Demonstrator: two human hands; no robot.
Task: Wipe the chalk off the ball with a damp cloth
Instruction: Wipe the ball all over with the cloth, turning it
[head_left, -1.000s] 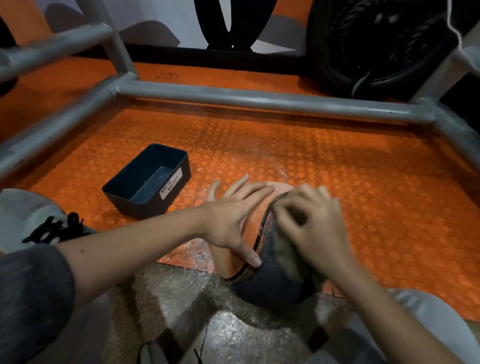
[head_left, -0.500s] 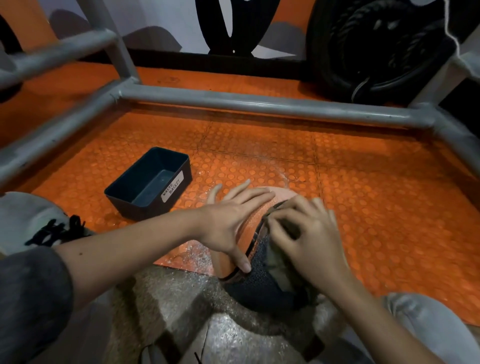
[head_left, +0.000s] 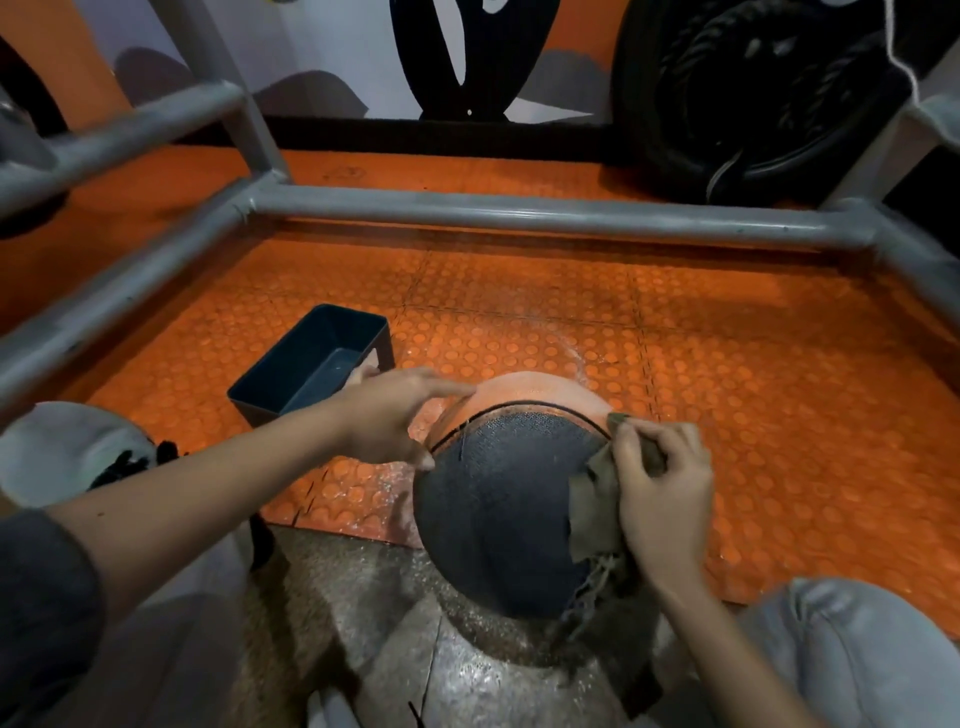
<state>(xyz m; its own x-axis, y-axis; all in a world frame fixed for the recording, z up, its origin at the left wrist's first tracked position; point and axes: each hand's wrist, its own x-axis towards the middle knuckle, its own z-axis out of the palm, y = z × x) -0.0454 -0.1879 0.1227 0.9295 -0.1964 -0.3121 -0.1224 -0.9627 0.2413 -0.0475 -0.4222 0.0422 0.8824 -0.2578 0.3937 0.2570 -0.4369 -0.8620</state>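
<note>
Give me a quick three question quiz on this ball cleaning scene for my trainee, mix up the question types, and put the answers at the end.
1. True or false: the left hand holds the cloth.
2. Which side of the ball does the cloth touch, as the camera sees it? A) left B) right C) far side
3. Fill in: the dark bin stands on the ___ floor.
Key: 1 false, the right hand pinches it; 2 B; 3 orange.
</note>
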